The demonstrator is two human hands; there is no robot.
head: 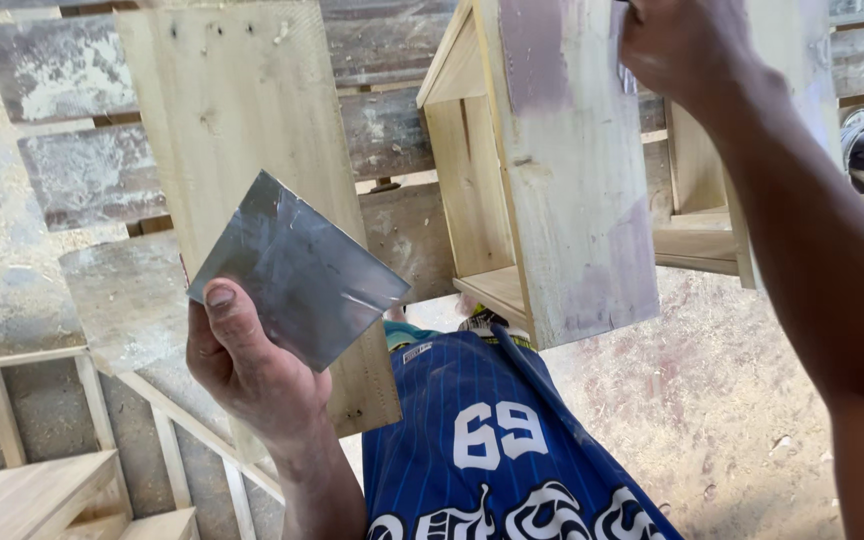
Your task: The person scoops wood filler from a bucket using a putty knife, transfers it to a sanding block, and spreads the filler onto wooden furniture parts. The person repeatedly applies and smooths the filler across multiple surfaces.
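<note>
Here the left hand (247, 375) holds a flat grey metal sheet (297, 270) and a long pale wooden board (252, 170) together, thumb pressed on the sheet's corner. Up high, the right hand (682, 45) is closed on the top of a wooden box (562, 190) with pale purple smears. Sawdust covers the floor (712, 400) below.

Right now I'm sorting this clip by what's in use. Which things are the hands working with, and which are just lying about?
In hand:
- metal sheet, in the left hand
- board, held behind the sheet
- wooden box, gripped at the top by the right hand

Lying about:
- wooden frames, lower left
- pallet slats behind
- sawdust floor
</note>
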